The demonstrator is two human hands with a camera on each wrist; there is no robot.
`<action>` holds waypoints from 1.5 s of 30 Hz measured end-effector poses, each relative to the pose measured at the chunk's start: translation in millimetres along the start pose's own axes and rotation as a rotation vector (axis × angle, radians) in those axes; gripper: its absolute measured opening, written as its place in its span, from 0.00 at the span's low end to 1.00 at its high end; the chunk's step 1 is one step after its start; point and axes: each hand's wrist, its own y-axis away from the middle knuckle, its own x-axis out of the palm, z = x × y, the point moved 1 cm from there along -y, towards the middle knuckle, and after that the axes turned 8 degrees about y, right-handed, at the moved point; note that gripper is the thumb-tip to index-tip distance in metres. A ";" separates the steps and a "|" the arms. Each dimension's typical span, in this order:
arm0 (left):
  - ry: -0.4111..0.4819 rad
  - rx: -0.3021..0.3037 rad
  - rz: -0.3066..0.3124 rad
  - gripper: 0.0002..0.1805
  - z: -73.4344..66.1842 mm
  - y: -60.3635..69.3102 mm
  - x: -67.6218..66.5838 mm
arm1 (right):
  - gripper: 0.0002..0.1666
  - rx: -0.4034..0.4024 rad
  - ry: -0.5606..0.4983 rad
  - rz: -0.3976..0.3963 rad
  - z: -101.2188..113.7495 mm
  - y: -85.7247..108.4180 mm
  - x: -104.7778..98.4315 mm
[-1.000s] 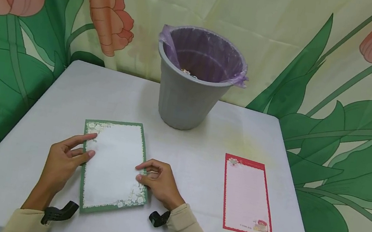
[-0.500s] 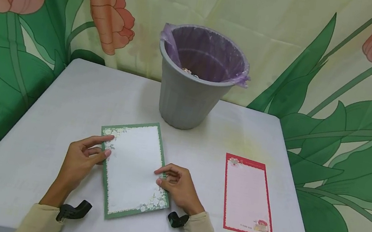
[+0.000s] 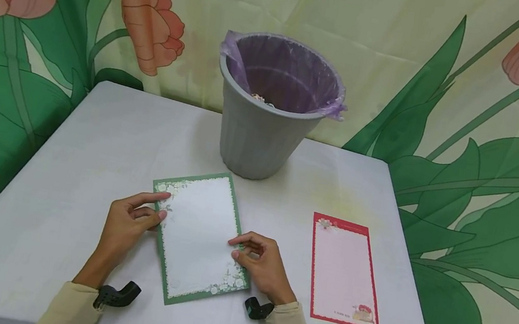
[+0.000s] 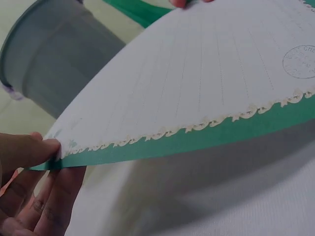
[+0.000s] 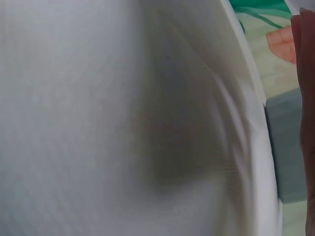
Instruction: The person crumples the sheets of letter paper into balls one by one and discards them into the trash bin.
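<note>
A sheet of letter paper (image 3: 201,237) with a green flowered border is held between both hands, tilted a little, in the head view. My left hand (image 3: 128,224) pinches its left edge, thumb and forefinger on the front. In the left wrist view that thumb (image 4: 29,150) lies on top of the sheet, other fingers below it, and the paper is raised above the cloth with a shadow beneath. My right hand (image 3: 265,265) pinches the right edge near the lower corner. The right wrist view shows mostly white cloth, with only a strip of the hand (image 5: 307,113).
A grey bin (image 3: 260,140) with a purple liner and some scraps inside stands at the back middle of the white-covered table (image 3: 45,198). To the right lies a red-bordered pink sheet (image 3: 345,274). A flowered curtain (image 3: 380,46) hangs behind.
Both hands have carried the green-bordered letter paper to the right, and it has turned slightly counterclockwise. The pink sheet and bin have stayed put.
</note>
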 end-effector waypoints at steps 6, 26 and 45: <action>-0.018 -0.002 -0.022 0.22 1.6 -1.5 4.7 | 0.11 0.000 0.027 0.021 -0.9 2.1 -2.5; -0.138 0.056 -0.019 0.17 4.4 3.9 12.0 | 0.11 0.060 -0.068 -0.037 -4.8 4.9 -5.2; -0.041 0.040 0.164 0.16 0.1 9.9 23.8 | 0.12 -0.103 -0.084 -0.294 0.7 -0.4 -8.0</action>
